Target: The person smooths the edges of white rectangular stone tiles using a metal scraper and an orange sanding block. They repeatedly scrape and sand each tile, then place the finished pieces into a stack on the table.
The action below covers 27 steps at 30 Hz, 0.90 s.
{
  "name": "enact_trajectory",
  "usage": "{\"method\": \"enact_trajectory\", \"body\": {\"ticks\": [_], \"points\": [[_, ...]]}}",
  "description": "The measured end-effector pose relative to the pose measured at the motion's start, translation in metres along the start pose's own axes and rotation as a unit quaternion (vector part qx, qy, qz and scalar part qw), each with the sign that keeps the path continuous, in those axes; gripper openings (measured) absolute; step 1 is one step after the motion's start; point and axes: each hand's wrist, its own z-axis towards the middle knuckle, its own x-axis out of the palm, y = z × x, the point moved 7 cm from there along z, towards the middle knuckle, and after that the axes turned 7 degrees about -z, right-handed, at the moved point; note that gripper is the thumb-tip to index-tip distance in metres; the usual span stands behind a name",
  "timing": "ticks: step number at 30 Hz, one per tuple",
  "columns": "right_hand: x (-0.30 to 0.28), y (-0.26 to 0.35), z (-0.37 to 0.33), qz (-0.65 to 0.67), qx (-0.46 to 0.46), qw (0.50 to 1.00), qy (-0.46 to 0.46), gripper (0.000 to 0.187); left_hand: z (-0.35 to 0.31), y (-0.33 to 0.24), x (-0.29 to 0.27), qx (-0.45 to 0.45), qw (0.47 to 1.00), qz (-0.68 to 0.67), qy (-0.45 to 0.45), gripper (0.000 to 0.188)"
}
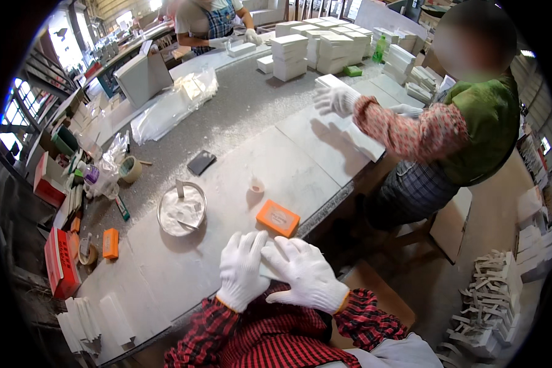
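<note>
Biggest first: the bench (172, 168) spreads ahead of you, near edge slanting from lower left up to the right, and your hands sit around that edge, on your lap side. Metal bowl (160, 216) with white powder (192, 202) stands on it, forward and left, apart from you; left hand is nearer to that one. Your gloved right hand (306, 273) lies across the work from the right, fingers a little spread, pointing forward-left, thumb out on your side. Your gloved left hand (244, 270) is up against the other side, fingers together, looks to be gripping the left part. Orange box (278, 218) is on the bench just beyond your fingertips, slightly right, right hand nearer; long axis goes left to right, right end angled toward you. Main relation: the pale slab (267, 268) is between your two hands, touching both, partly under the right fingers. Only a strip shows, so its long axis can't be called. Whether the right fingers pinch it or just rest on top: underside hidden, can't tell. Small cup (256, 184) stands past the orange box, slightly left, clear of both hands.
</note>
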Motion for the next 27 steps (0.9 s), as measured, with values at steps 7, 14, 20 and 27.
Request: {"method": "enact_trajectory", "body": {"ticks": [7, 14, 20, 27], "points": [[0.019, -0.058, -0.039, 0.505, 0.164, 0.847, 0.012, 0.051, 0.057, -0.037, -0.020, 0.057, 0.990, -0.104, 0.070, 0.073], [0.061, -0.054, -0.066, 0.906, 0.232, 0.349, -0.064, 0.094, -0.005, -0.029, 0.009, 0.031, 0.995, -0.098, -0.004, 0.076], [0.061, -0.056, -0.069, 0.877, 0.254, 0.371, -0.171, 0.074, -0.026, -0.058, 0.060, 0.068, 0.980, -0.118, 0.146, 0.076], [0.063, -0.076, -0.070, 0.854, 0.244, 0.431, -0.160, 0.081, -0.064, -0.089, 0.072, 0.095, 0.948, -0.207, 0.222, 0.077]]}}
